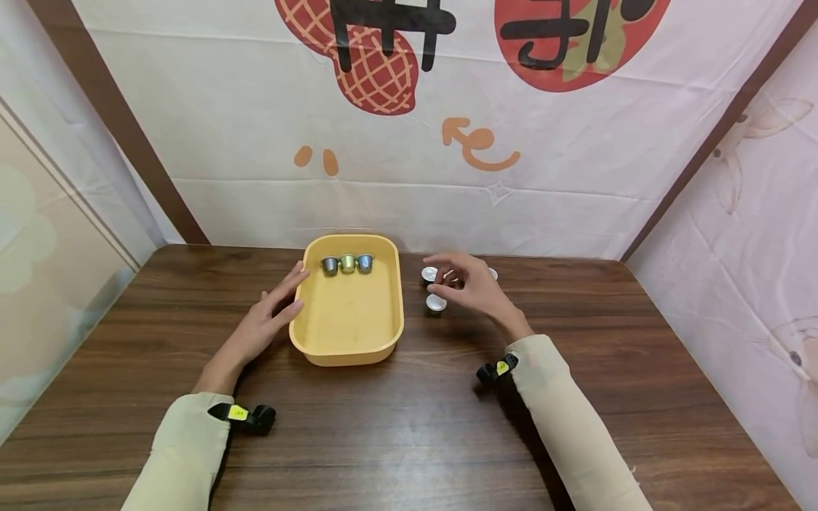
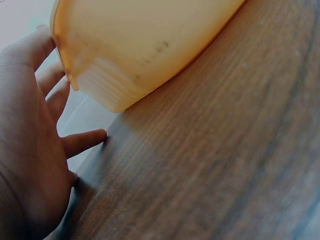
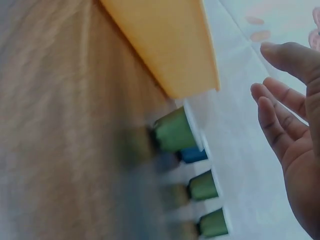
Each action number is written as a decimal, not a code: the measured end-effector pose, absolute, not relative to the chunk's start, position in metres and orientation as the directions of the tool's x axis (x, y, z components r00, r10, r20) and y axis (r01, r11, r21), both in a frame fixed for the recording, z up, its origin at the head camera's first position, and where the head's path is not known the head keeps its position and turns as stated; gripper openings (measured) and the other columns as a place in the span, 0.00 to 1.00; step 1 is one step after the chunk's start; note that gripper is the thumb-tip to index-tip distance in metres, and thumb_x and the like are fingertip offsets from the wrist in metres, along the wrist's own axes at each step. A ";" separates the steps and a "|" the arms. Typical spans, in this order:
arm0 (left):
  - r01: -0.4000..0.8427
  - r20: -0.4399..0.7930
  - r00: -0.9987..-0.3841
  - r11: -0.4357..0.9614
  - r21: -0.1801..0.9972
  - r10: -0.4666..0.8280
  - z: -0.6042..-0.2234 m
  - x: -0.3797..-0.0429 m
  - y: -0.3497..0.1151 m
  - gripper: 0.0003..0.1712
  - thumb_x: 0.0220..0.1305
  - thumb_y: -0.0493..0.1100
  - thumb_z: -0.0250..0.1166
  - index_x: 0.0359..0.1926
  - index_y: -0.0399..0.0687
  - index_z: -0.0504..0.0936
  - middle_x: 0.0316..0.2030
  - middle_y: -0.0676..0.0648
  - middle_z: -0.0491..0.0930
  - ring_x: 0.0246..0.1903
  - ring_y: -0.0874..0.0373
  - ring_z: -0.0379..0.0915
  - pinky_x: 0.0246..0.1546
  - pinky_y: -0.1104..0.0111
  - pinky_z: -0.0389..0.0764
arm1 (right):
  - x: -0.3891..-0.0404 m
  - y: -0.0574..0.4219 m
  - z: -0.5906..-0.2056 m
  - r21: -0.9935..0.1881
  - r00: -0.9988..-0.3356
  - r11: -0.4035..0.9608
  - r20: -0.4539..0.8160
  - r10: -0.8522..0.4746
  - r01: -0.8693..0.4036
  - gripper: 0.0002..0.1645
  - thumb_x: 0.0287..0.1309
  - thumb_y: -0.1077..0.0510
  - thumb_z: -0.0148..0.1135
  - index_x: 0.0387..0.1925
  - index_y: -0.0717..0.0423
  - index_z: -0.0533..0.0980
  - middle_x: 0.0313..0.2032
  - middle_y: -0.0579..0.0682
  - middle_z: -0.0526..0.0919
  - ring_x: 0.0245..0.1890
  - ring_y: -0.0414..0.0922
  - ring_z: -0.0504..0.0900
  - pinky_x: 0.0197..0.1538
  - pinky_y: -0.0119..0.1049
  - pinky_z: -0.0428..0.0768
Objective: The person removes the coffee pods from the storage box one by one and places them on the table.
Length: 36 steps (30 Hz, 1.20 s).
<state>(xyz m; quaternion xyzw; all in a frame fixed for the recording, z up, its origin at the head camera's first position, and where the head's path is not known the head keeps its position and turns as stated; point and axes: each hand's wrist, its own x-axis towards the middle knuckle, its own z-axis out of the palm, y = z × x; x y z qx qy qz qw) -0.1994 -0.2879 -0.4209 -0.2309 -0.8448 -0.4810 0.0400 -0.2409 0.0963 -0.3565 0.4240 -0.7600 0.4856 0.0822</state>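
A yellow plastic tray [image 1: 348,319] sits on the table. Against its left rim rest the fingers of my left hand [image 1: 258,326], fairly straight, with the thumb spread from them. Inside, three coffee capsules lie in a row at the far end: a dark grey one [image 1: 329,266], a yellow-green one [image 1: 348,263] and a blue one [image 1: 365,263]. My right hand [image 1: 473,284] hovers over several capsules right of the tray, thumb and fingers apart, holding nothing. These stand lid up; the right wrist view shows a green capsule [image 3: 175,130] in front of a blue capsule [image 3: 193,155].
A brown wooden table [image 1: 377,433] carries everything. Directly behind its far edge hangs a white printed cloth [image 1: 255,142], with more cloth at both sides. Part of the capsule group is hidden behind my right hand in the head view.
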 end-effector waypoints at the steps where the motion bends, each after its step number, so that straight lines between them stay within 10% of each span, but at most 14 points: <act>1: 0.428 0.289 -0.891 0.434 0.792 0.350 -0.420 -0.200 -0.289 0.31 0.73 0.39 0.52 0.73 0.45 0.56 0.74 0.45 0.43 0.71 0.37 0.37 0.58 0.33 0.24 | -0.245 0.094 -0.357 -0.651 -0.615 0.178 0.540 -0.574 -0.738 0.25 0.49 0.73 0.69 0.51 0.68 0.76 0.31 0.63 0.80 0.27 0.53 0.80 0.30 0.51 0.79; 13: 0.413 0.269 -0.897 0.447 0.793 0.351 -0.420 -0.196 -0.292 0.32 0.73 0.42 0.52 0.74 0.54 0.55 0.74 0.50 0.43 0.71 0.40 0.38 0.59 0.33 0.24 | -0.280 0.051 -0.353 -0.569 -0.564 0.270 0.437 -0.701 -0.777 0.24 0.53 0.60 0.71 0.53 0.57 0.78 0.33 0.52 0.82 0.29 0.38 0.81 0.35 0.32 0.80; 36: 0.421 0.278 -0.894 0.446 0.790 0.353 -0.418 -0.195 -0.293 0.31 0.73 0.42 0.53 0.74 0.54 0.57 0.74 0.52 0.43 0.71 0.42 0.38 0.59 0.33 0.26 | -0.311 -0.029 -0.339 -0.369 -0.581 0.521 0.065 -0.811 -0.770 0.24 0.55 0.63 0.67 0.54 0.60 0.76 0.51 0.54 0.79 0.42 0.51 0.80 0.45 0.34 0.75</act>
